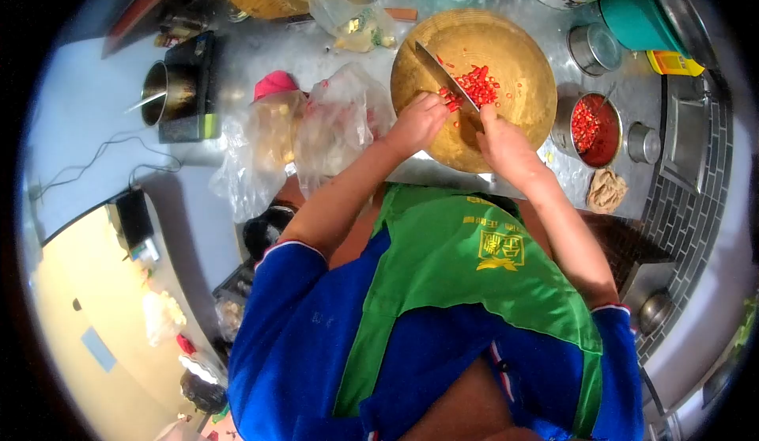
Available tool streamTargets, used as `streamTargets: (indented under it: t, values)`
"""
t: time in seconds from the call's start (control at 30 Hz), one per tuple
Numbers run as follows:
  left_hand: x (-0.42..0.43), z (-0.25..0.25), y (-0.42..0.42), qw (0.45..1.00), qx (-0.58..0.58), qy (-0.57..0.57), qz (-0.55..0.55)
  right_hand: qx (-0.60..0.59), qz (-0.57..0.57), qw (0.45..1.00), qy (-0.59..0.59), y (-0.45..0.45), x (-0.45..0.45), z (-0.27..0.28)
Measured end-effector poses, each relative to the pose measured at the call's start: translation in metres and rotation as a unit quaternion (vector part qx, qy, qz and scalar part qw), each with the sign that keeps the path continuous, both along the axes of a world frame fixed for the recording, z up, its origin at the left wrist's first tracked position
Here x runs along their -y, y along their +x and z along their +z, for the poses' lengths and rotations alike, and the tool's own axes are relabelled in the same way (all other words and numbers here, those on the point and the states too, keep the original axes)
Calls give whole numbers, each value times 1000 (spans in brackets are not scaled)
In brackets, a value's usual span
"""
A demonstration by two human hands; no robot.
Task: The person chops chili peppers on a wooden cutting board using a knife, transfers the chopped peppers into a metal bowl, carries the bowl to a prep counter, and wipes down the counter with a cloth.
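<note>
A round wooden chopping board (526, 128) lies in front of me with chopped red chili peppers (479, 85) heaped near its middle. My right hand (506, 147) is wrapped round the handle of a knife (433, 65); its broad blade slants up and left across the board, beside the heap. My left hand (419, 123) rests at the board's left edge, fingers curled and bunched against red chili peppers just left of the blade. The handle is mostly hidden in my right hand. To the right stands a metal pot (566, 121) with more chopped red chilies (586, 127) inside.
Plastic bags (344, 121) lie on the metal counter (249, 53) left of the board. A small metal pot (594, 49), a metal cup (643, 143) and a crumpled brown cloth (607, 191) are on the right. A dark pot (170, 97) stands at far left.
</note>
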State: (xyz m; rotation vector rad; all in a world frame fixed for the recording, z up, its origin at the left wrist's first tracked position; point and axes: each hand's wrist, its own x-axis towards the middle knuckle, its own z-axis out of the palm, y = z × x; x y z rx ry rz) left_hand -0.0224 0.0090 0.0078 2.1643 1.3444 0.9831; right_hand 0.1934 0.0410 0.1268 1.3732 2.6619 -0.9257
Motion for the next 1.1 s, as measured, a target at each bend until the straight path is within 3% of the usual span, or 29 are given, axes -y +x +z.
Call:
streamTargets:
  t: [0.07, 0.17, 0.37, 0.47, 0.57, 0.87, 0.97, 1.1]
  values:
    - [0, 8, 0, 1000, 8, -11, -1, 10, 8, 1000, -18, -2, 3, 24]
    - [6, 13, 1, 999, 4, -31, 6, 29, -32, 999, -22, -3, 15, -13]
    - [3, 8, 0, 1000, -10, -7, 3, 3, -11, 1000, 3, 4, 11, -14]
    - [5, 8, 0, 1000, -16, -15, 5, 15, -8, 1000, -2, 0, 8, 22]
    - [6, 9, 1, 1000, -10, -8, 8, -2, -6, 1000, -2, 1, 18, -16]
    - [7, 8, 1, 1000, 2, -8, 11, -5, -6, 1000, -18, 1, 14, 15]
    - [9, 8, 1, 1000, 10, -19, 20, 7, -30, 999, -33, 2, 26, -27]
    - [6, 3, 2, 1000, -8, -11, -10, -5, -44, 999, -30, 12, 19, -14]
